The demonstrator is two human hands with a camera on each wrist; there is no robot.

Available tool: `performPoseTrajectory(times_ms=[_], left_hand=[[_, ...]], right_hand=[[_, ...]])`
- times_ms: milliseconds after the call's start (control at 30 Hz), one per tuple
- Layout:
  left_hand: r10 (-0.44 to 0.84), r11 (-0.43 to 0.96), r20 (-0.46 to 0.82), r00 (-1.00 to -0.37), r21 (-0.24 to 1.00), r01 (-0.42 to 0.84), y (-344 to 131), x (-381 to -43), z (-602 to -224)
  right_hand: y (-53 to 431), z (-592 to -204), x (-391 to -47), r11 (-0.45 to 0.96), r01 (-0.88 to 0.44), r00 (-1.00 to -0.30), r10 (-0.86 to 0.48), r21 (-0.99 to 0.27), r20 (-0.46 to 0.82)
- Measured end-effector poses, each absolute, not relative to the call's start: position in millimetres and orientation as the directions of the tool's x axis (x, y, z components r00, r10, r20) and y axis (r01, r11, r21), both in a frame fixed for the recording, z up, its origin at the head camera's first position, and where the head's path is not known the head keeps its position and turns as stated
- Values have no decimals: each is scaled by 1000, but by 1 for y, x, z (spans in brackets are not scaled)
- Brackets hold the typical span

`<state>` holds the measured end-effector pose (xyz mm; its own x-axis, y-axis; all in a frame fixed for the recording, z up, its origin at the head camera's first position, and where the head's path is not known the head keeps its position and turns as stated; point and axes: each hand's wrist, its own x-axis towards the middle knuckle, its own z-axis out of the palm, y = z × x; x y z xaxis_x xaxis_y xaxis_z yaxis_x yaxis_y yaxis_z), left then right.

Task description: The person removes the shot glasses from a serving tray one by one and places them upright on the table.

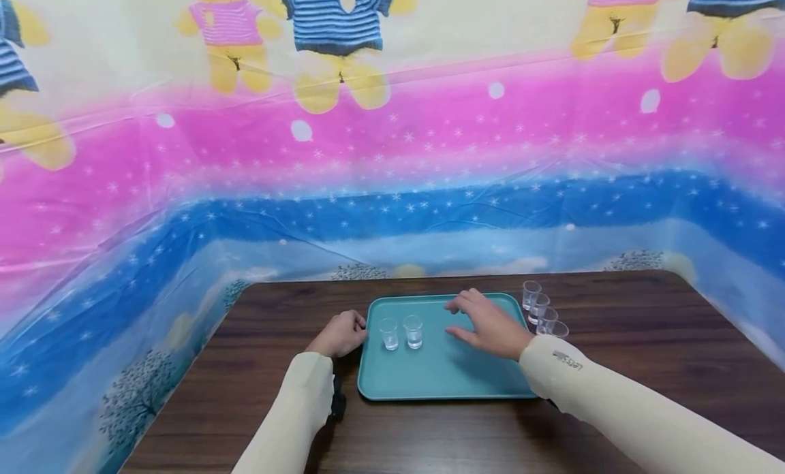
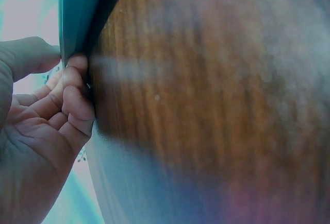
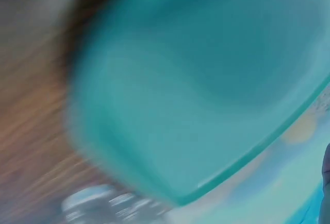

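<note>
A teal tray lies on the brown wooden table. Its left rim is pinched by my left hand, thumb on one side and curled fingers on the other, as the left wrist view shows. Two small clear shot glasses, a left one and a right one, stand upright side by side on the tray's left part. Over the right part hovers my right hand, fingers spread and nothing held. In the right wrist view only a sliver of this hand shows at the right edge.
Several more clear shot glasses stand in a row on the table, close along the tray's right side. Behind the table hangs a printed cloth with bears and snowflakes.
</note>
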<state>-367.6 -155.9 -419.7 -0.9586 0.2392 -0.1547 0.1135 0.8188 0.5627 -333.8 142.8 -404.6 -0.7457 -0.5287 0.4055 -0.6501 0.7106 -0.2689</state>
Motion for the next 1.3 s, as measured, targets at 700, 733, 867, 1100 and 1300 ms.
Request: performPoseTrajectory(times_ms=[700,733,867,1100,1300], left_hand=[[225,807,-172,-959,584,85,-156,-367,-418],[226,808,-172,-959,583,86,-157,-367,-418],[234,807,-170,-957,583,94,-156,-367,-419],[245,801,-169,-955,590,101,-155,-368,-420],[244,799,-169,-955,593,99,-157,-367,-418]], right_hand=[[84,-412,-339,698,-665,-738,-560,-266,377],[84,-413,-340,699,-665,-738,-560,-264,376],[87,-414,-340,699,-662,-742,-560,-270,368],[111,-408,-337,703,-645,-761,-557,-300,332],[136,-402,-333,714,-628,-773,-527,-310,352]])
